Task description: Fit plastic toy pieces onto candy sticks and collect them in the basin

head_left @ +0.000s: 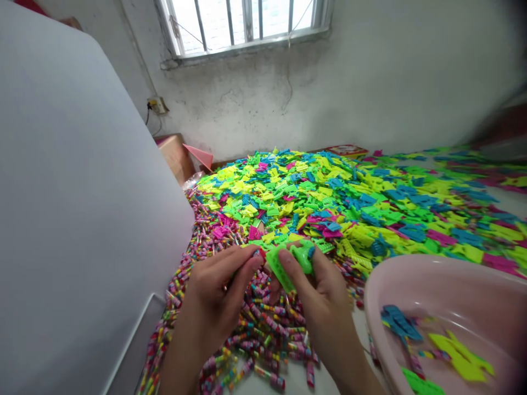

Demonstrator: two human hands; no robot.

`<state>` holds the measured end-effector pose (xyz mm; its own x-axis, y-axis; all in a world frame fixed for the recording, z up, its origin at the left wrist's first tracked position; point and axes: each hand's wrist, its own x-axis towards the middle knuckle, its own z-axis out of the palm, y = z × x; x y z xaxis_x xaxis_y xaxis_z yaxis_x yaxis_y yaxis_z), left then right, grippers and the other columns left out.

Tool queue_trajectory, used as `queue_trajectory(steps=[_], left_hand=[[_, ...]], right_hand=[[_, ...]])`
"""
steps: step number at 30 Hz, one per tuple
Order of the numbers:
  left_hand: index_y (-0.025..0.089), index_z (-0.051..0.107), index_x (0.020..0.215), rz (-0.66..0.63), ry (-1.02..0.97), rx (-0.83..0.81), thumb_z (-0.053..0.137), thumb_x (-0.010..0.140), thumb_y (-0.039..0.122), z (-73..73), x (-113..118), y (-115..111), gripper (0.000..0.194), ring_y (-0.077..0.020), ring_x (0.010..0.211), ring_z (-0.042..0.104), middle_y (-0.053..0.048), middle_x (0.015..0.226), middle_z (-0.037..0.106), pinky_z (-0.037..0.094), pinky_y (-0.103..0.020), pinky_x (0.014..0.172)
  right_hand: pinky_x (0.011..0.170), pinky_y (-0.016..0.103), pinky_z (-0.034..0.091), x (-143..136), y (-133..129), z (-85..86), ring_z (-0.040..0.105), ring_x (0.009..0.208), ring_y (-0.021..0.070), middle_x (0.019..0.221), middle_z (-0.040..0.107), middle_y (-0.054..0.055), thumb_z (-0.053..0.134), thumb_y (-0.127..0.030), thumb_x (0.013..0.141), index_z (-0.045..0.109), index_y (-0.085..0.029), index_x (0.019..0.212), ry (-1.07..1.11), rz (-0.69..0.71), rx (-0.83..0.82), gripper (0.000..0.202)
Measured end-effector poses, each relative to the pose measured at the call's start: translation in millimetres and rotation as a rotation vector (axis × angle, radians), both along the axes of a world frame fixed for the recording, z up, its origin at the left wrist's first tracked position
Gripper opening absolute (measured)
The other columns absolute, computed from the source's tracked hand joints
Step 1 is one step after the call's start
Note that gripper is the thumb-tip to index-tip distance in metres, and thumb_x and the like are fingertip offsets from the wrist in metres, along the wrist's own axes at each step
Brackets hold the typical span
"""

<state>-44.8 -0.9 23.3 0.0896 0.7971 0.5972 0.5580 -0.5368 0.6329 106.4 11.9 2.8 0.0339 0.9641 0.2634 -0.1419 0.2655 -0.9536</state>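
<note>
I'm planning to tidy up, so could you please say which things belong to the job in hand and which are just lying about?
Probably in use: green piece in the right hand, small colourful piece in the left hand, plastic heap, loose tubes, pink tub.
Probably just lying about: cardboard box, pink triangle.

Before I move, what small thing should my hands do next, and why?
Probably ease your left hand a little toward the green plastic piece: it pinches a small reddish piece just beside that edge, while your right hand already grips the green one.
</note>
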Motion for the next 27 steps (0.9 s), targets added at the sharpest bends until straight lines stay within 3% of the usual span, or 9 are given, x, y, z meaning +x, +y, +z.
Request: queue_trajectory(steps=[5,9,14,18,21,24,27], left_hand=[[0.024,0.079,0.100,-0.017,0.028,0.000,0.060,0.096,0.024,-1.3,-3,5,0.019,-0.0142,0.074,0.071,-0.002,0.091,0.079,0.055,-0.023,0.066],[0.024,0.078,0.105,-0.059,-0.004,-0.016,0.060,0.097,0.027,-1.8,-9,6,0.021,-0.0142,0.074,0.070,-0.003,0.093,0.079,0.055,-0.024,0.066],[0.026,0.077,0.108,-0.090,-0.034,-0.025,0.059,0.097,0.026,-2.3,-12,3,0.021,-0.0122,0.071,0.070,-0.001,0.089,0.079,0.055,-0.023,0.064],[0.022,0.076,0.107,-0.075,0.013,0.057,0.058,0.097,0.022,-2.6,-9,3,0.021,-0.0126,0.074,0.071,-0.003,0.090,0.078,0.056,-0.023,0.066],[0.021,0.075,0.111,-0.083,0.033,0.092,0.061,0.095,0.020,-2.8,-9,4,0.021,-0.0139,0.086,0.073,-0.005,0.100,0.079,0.058,-0.024,0.074],[0.026,0.075,0.113,-0.093,-0.001,0.045,0.062,0.096,0.021,-2.4,-12,3,0.022,-0.0114,0.082,0.073,-0.002,0.099,0.079,0.057,-0.021,0.072],[0.028,0.075,0.113,-0.111,-0.024,0.031,0.062,0.096,0.021,-1.0,-12,0,0.022,-0.0106,0.078,0.072,-0.001,0.098,0.079,0.056,-0.021,0.069]], right_hand=[[0.057,0.024,0.049,-6,3,-9.7,0.057,0.056,0.0129,0.061,0.058,-0.003,0.062,-0.047,0.093,0.058,-0.020,0.076,0.045,-0.001,-0.016,0.032],[0.056,0.022,0.049,-12,2,-12.4,0.057,0.058,0.0109,0.066,0.059,-0.004,0.064,-0.042,0.093,0.061,-0.020,0.080,0.108,-0.069,0.079,0.026],[0.052,0.019,0.048,-19,-3,-15.5,0.056,0.051,0.0081,0.067,0.061,-0.006,0.061,-0.034,0.097,0.060,-0.022,0.089,0.149,-0.031,0.171,0.014],[0.052,0.018,0.047,-20,-3,-14.4,0.054,0.052,0.0078,0.065,0.059,-0.006,0.062,-0.034,0.096,0.059,-0.021,0.084,0.104,-0.121,0.173,0.018],[0.051,0.018,0.045,-17,-1,-11.9,0.054,0.053,0.0077,0.065,0.056,-0.005,0.064,-0.035,0.095,0.058,-0.020,0.078,0.074,-0.082,0.141,0.023],[0.051,0.019,0.045,-16,-1,-13.3,0.054,0.052,0.0079,0.065,0.055,-0.005,0.061,-0.037,0.096,0.058,-0.021,0.081,0.144,-0.016,0.154,0.022],[0.053,0.021,0.047,-18,-2,-19.5,0.057,0.056,0.0096,0.071,0.058,-0.004,0.061,-0.037,0.096,0.061,-0.021,0.088,0.172,-0.040,0.178,0.017]])
